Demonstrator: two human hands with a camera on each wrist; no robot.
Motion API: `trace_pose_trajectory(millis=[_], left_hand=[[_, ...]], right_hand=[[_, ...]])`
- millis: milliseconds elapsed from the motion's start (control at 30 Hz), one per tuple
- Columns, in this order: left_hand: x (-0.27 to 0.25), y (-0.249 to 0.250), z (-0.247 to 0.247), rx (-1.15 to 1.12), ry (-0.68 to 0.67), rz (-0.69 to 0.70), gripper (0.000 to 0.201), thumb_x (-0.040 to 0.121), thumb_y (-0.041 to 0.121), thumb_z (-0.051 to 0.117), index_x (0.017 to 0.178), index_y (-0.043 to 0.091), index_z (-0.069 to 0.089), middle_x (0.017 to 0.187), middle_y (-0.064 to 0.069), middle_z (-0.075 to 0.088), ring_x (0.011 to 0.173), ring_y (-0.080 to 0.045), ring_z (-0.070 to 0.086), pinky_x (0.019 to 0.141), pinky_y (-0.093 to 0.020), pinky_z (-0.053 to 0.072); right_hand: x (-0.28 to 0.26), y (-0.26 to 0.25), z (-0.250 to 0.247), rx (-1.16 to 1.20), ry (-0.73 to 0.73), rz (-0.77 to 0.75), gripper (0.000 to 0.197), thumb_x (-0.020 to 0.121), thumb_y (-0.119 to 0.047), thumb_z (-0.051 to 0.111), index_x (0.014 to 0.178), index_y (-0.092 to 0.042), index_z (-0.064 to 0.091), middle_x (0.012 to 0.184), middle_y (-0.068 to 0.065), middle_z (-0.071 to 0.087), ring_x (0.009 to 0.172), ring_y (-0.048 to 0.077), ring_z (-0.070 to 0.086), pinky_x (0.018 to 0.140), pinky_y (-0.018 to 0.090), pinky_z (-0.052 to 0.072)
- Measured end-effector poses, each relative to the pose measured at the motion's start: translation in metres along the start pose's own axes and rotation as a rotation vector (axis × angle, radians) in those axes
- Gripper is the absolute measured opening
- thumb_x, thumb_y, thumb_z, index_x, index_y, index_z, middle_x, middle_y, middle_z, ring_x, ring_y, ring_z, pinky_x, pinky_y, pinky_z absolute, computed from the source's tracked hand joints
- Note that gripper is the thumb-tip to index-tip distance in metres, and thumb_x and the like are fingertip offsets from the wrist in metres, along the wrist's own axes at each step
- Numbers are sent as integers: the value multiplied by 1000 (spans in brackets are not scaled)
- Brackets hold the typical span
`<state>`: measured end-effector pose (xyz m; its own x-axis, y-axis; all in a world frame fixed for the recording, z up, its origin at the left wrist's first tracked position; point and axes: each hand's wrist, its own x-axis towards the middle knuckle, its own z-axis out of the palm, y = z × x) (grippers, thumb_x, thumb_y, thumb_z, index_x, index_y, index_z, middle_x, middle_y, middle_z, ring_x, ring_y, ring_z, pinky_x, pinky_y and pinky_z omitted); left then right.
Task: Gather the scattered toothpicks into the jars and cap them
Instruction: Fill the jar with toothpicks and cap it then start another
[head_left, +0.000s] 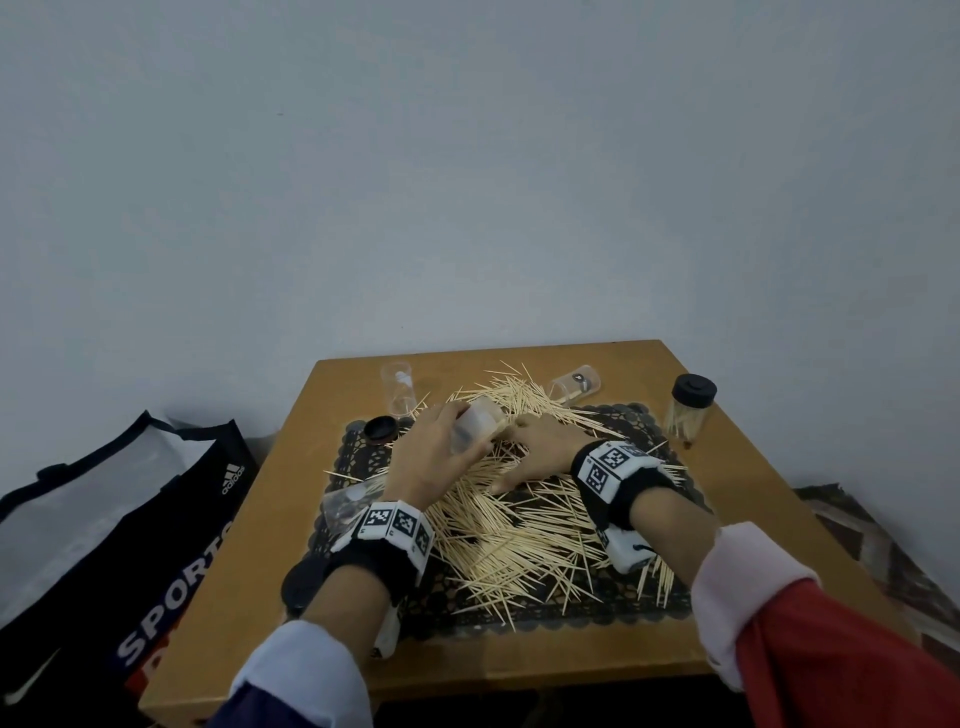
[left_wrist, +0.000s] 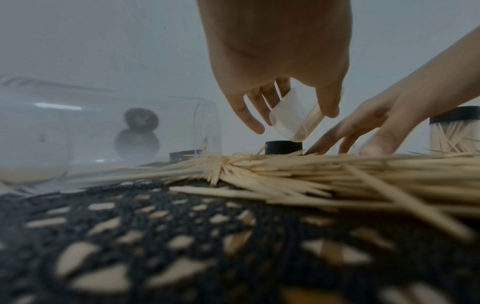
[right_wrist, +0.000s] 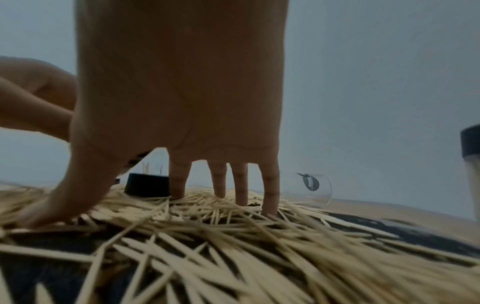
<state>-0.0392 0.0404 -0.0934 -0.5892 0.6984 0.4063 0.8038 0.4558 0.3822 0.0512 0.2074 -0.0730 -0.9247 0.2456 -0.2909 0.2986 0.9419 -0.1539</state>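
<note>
We work over the black lace mat (head_left: 644, 613) on the wooden table (head_left: 249, 597). Across the mat sprawl the toothpicks (head_left: 519, 545): light, stiff, quick to roll, probably best raked into a bundle and pinched mid-length. Our left hand (head_left: 431, 462) curls round a clear jar (head_left: 475, 423), tilted above the mat's far edge. Our right hand (head_left: 540, 449) presses spread fingers (right_wrist: 219, 181) into the heap.

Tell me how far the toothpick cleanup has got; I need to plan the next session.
Done: one capped jar of toothpicks stands at the table's far right. In hand: the left hand holds a tilted clear jar while the right hand presses spread fingers into the toothpick pile. Left: most toothpicks, the open jars and a loose black cap.
</note>
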Motion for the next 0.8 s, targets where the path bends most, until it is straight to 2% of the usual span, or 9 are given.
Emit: trace_pose_trajectory(millis=[67,167,267,367,500,633,733,800], left_hand=[[0,0,0,0,-7,-3,64,87,59,59,133,14,50,124,0,59,108,-15,55,77,-27,42],[0,0,-1,-3,-14,-5,66,87,60,59,133,14,50,125,0,59,108,-16,55,78,-29,44],[0,1,-1,1,-19,-11,65,87,59,60,133,15,50,124,0,59,108,-16,55,78,-29,44],[-1,1,-2,1,-21,-13,64,87,58,60,133,14,50,125,-1,59,109,-16,54,78,-28,43],[-2,3,-3,-7,-24,-8,64,88,55,61,135,13,48,128,-2,58,113,-16,53,81,-25,39],[-1,6,-4,-14,-31,-11,65,88,55,61,136,13,48,128,-2,57,113,-16,52,82,-23,37],[-1,5,-4,-7,-34,-16,65,88,56,61,136,14,48,128,-1,58,113,-16,53,80,-24,37],[-1,5,-4,-2,-33,-15,65,88,56,61,135,14,49,128,-1,58,113,-16,53,79,-24,37]], right_hand=[[0,0,1,-14,7,8,92,69,-71,68,146,-33,36,147,5,34,134,28,33,105,51,37],[1,0,-1,60,80,1,72,72,-54,77,134,-27,52,132,5,48,122,25,46,98,42,43],[0,0,-3,29,115,-9,59,75,-45,77,126,-24,58,126,3,53,117,22,50,92,36,43],[0,0,-3,-53,144,-23,55,75,-48,76,122,-24,60,124,3,56,117,22,50,96,40,42],[1,-1,-4,-68,204,-60,46,81,-41,73,119,-19,58,121,3,61,117,22,52,105,42,34],[2,0,-2,-101,263,-89,65,81,-41,73,136,-19,45,131,4,56,126,23,47,115,46,18],[7,6,2,-87,198,-30,80,80,-56,67,143,-19,37,141,6,46,135,23,37,117,52,11],[9,10,5,-35,134,23,82,79,-64,63,142,-17,39,143,5,43,136,23,35,117,57,10]])
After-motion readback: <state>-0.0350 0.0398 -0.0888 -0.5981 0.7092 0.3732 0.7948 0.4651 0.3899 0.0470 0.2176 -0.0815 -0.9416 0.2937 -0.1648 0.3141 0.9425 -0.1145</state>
